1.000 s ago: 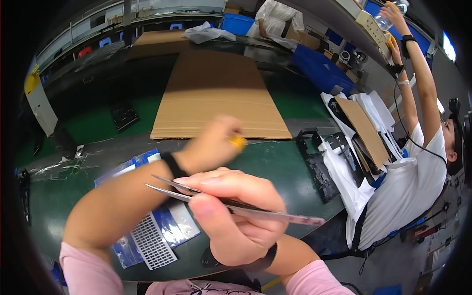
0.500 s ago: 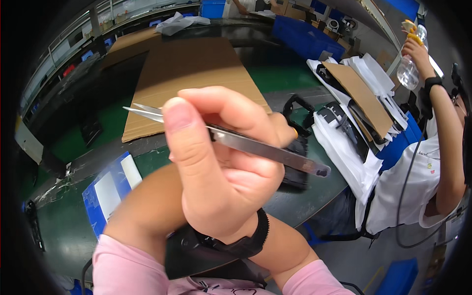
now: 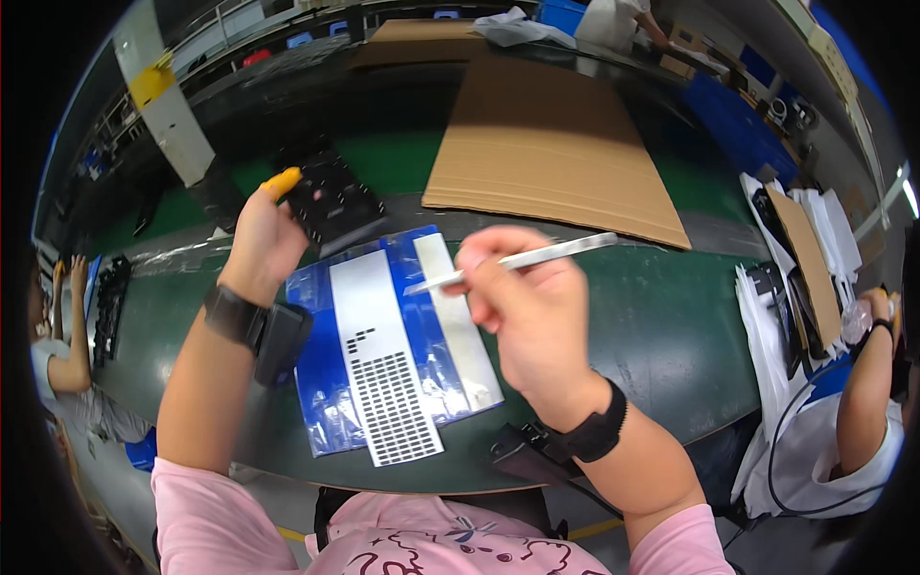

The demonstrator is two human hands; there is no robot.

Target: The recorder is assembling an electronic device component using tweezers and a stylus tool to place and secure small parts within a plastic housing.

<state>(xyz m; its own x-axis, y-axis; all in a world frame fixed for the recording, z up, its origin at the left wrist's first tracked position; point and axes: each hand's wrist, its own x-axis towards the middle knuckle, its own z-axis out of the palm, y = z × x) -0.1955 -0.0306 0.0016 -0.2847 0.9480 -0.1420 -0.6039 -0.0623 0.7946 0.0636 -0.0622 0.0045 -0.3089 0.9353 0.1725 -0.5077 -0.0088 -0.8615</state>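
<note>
My left hand (image 3: 266,238), with a yellow cover on one finger, grips a black flat rectangular part (image 3: 333,199) with small fittings along its edges. In my right hand (image 3: 537,311) is a pair of metal tweezers (image 3: 565,249), pinched between thumb and fingers. Their tips point left, above a blue plastic-covered sheet (image 3: 321,402). On that sheet lies a white backing strip (image 3: 359,297) with rows of small black rectangular pads (image 3: 391,407) on its near half. A second, off-white strip (image 3: 474,369) lies to its right.
A large cardboard sheet (image 3: 546,144) lies at the far side of the green table (image 3: 652,326). White wrapping and black parts (image 3: 767,287) are stacked at the right. Co-workers sit at both sides; the right one's hand (image 3: 877,316) holds a clear bottle. A black device (image 3: 527,450) rests at the near edge.
The view has swung left. My right hand, still holding the tweezers, has dropped from close up to over the blue sheet. My left hand now shows at the left with the black part.
</note>
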